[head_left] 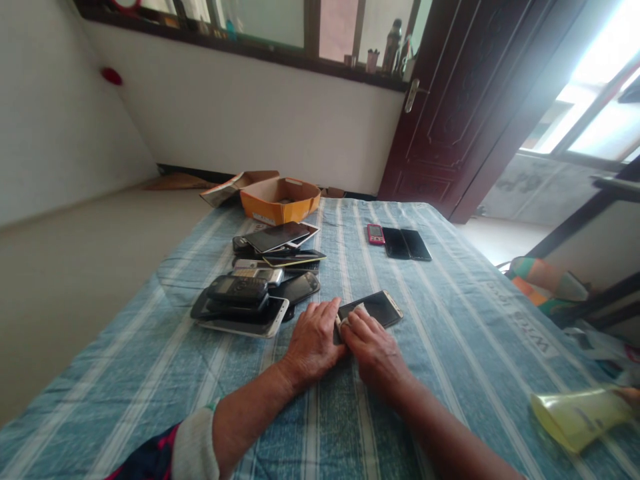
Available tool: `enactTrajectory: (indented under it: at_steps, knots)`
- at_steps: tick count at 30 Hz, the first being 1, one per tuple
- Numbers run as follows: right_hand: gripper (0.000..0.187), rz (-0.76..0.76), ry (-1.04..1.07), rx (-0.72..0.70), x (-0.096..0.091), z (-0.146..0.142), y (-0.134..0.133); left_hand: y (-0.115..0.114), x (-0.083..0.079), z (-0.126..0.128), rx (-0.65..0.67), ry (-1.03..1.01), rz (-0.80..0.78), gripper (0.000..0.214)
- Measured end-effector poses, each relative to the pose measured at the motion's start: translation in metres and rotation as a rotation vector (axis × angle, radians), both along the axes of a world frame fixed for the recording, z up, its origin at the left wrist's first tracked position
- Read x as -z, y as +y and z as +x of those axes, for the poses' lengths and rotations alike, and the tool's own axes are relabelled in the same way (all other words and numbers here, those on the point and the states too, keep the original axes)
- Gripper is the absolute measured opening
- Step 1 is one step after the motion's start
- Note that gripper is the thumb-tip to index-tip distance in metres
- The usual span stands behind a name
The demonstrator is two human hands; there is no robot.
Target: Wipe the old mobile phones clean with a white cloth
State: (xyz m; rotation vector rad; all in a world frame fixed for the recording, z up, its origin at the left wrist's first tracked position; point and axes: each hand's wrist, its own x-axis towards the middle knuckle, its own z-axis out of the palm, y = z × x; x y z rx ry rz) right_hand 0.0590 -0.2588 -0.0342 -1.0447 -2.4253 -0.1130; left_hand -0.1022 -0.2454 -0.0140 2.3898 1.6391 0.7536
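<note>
A smartphone with a dark screen and gold-coloured edge lies on the blue striped cloth just ahead of me. My left hand rests flat beside its near end, fingers touching the phone's edge. My right hand has its fingers pressed down on a small white wad against the screen. To the left is a heap of several old phones, stacked loosely. Farther away lie a small red phone and two black phones side by side.
An open orange cardboard box sits at the table's far edge, with a flattened box behind it. A yellowish translucent bottle lies at the lower right. A dark wooden door stands beyond the table.
</note>
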Motion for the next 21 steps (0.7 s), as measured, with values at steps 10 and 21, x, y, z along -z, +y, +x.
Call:
enactTrajectory:
  at_steps: [10, 21]
  knots:
    - [0.022, -0.103, 0.048, -0.009, -0.018, -0.015, 0.015, 0.003, -0.001, -0.003, 0.019, 0.0, -0.006, 0.07]
    - [0.02, -0.128, 0.012, 0.0, -0.017, -0.009, 0.004, 0.002, 0.001, -0.003, 0.004, -0.028, -0.014, 0.069]
